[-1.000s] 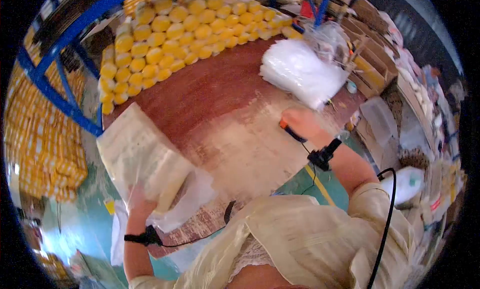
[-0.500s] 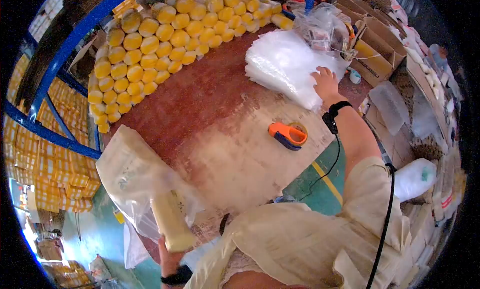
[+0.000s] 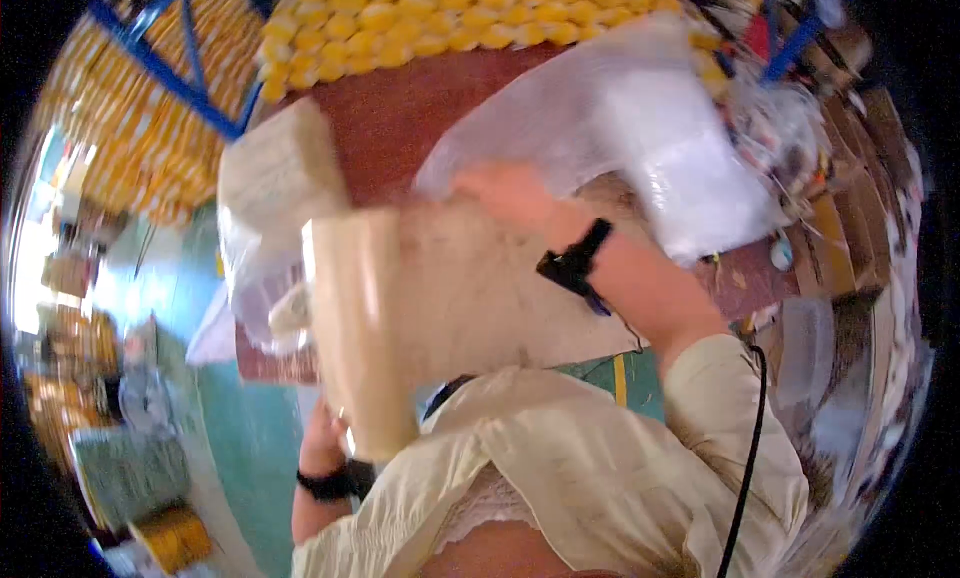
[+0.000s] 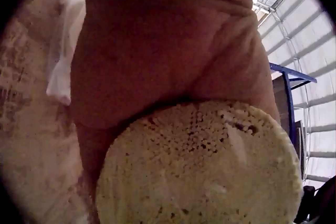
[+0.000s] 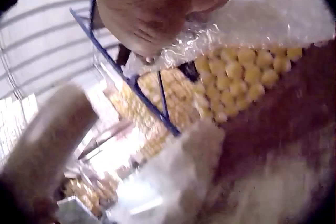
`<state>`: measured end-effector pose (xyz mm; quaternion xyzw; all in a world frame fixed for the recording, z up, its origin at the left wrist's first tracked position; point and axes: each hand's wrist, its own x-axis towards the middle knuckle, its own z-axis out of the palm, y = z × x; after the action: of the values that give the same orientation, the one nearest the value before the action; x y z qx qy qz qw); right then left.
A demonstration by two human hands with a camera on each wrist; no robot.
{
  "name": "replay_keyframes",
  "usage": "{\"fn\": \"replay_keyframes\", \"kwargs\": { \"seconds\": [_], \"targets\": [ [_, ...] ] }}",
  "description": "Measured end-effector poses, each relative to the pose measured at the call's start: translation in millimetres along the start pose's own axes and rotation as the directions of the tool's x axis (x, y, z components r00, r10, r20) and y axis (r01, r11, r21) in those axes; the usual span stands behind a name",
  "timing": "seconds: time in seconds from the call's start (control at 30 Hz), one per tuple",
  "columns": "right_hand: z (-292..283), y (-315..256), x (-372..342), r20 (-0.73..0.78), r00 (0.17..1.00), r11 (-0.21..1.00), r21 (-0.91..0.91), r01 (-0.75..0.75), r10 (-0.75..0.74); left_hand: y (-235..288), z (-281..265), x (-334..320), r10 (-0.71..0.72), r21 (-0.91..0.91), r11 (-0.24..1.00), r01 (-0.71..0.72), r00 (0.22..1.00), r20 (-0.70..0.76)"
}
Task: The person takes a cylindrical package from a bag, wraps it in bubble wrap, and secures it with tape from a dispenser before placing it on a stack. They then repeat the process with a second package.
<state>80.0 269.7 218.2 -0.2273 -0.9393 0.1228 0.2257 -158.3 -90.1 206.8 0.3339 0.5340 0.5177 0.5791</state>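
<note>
My left hand (image 3: 322,440) grips the lower end of a thick cream-coloured cylinder (image 3: 360,328), which stands roughly upright over the table's front edge. In the left wrist view, the round, pitted end (image 4: 202,166) lies against the hand. My right hand (image 3: 510,193), blurred, pinches the edge of a clear plastic bag (image 3: 540,118) above the table. In the right wrist view the bag (image 5: 278,14) hangs from the curled fingers. The bag stretches back over a stack of clear plastic bags (image 3: 690,178). A filled, cloudy plastic bag (image 3: 275,168) sits left of the cylinder.
Yellow-ended rolls (image 3: 420,23) are piled along the back of the table (image 3: 400,108). At the left stands a blue metal frame (image 3: 170,73). Cardboard boxes (image 3: 830,228) line the right side. The tape dispenser is mostly hidden behind the right forearm.
The right hand let go of the orange tape dispenser, reached the bag stack, then swept left with one bag. The left hand moved from the filled bag and raised the cylinder toward the middle.
</note>
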Motion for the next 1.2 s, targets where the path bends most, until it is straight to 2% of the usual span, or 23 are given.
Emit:
{"fn": "replay_keyframes", "kwargs": {
  "seconds": [0.03,0.07,0.1,0.13,0.17,0.23,0.33,0.43,0.5,0.53,0.63,0.73,0.83,0.93,0.97,1.03,1.13,1.2],
  "targets": [
    [42.7,-8.4,-1.1,0.205,0.975,0.992,0.079,-0.100,0.082,-22.1,1.2,2.1,-0.018,0.052,0.998,0.024,0.993,-0.112],
    [80.5,-14.3,-4.3,0.407,0.902,0.971,0.119,-0.207,0.143,-36.7,5.9,5.3,-0.029,0.101,0.994,0.052,0.975,-0.218],
    [122.5,-10.4,-16.5,0.509,0.857,0.989,0.067,-0.128,0.076,-43.3,11.9,7.6,-0.123,0.129,0.978,0.167,0.949,-0.291],
    [150.3,-7.1,-29.6,0.605,0.796,0.999,0.020,-0.045,0.023,-44.8,19.2,10.0,-0.176,0.065,0.977,0.201,0.943,-0.281],
    [159.9,-8.8,-36.2,0.619,0.785,0.999,0.000,-0.040,0.032,-46.3,26.6,12.6,-0.228,0.001,0.971,0.237,0.935,-0.271],
    [173.1,-10.3,-51.3,0.644,0.762,0.998,-0.049,-0.039,0.062,-40.6,37.2,11.4,-0.184,-0.292,0.945,0.150,0.978,-0.095],
    [172.7,-2.4,-64.9,0.368,0.928,0.991,-0.096,0.095,-0.054,-39.5,30.1,-8.7,-0.341,-0.348,0.894,0.283,0.932,-0.119],
    [161.6,-7.0,-37.9,0.566,0.798,0.977,-0.071,-0.203,0.207,-59.3,10.4,-20.4,-0.301,-0.361,0.897,0.255,0.951,-0.077],
    [158.8,-4.0,-35.2,0.487,0.858,0.966,0.097,-0.238,0.162,-64.6,4.4,-23.7,-0.295,-0.373,0.892,0.256,0.954,-0.051],
    [156.8,-2.8,-36.4,0.443,0.884,0.952,0.177,-0.249,0.149,-67.1,3.0,-25.0,-0.292,-0.380,0.888,0.258,0.956,-0.034],
    [177.3,4.7,-45.2,0.410,0.910,0.996,0.040,-0.081,0.058,-62.9,-1.4,-15.1,-0.304,-0.342,0.896,0.284,0.953,-0.006],
    [189.5,-4.3,-44.8,0.406,0.893,0.980,-0.118,-0.162,0.196,-59.7,-11.7,-0.1,-0.304,-0.291,0.909,0.300,0.952,0.031],
    [193.8,-2.0,-47.6,0.413,0.896,0.987,-0.079,-0.141,0.161,-60.6,-25.7,18.6,-0.250,-0.291,0.916,0.275,0.961,0.120],
    [177.4,-6.7,-47.2,0.348,0.937,0.997,0.069,-0.042,0.016,-53.7,-32.0,39.4,-0.267,-0.199,0.931,0.306,0.943,0.199],
    [171.9,-12.6,-48.4,0.300,0.952,0.999,-0.006,-0.052,0.051,-56.7,-33.4,45.8,-0.316,-0.170,0.921,0.351,0.927,0.202],
    [160.2,-31.6,-45.3,0.194,0.975,0.986,-0.148,-0.082,0.111,-59.8,-35.8,56.2,-0.308,-0.141,0.926,0.350,0.917,0.252],
    [174.7,-25.1,-55.3,0.228,0.942,0.968,-0.024,-0.249,0.248,-69.2,-40.6,61.1,-0.343,-0.082,0.923,0.377,0.899,0.271],
    [183.9,-16.6,-55.2,0.259,0.917,0.953,-0.065,-0.296,0.303,-73.2,-42.3,63.4,-0.359,-0.085,0.915,0.395,0.892,0.274]
  ]
}}
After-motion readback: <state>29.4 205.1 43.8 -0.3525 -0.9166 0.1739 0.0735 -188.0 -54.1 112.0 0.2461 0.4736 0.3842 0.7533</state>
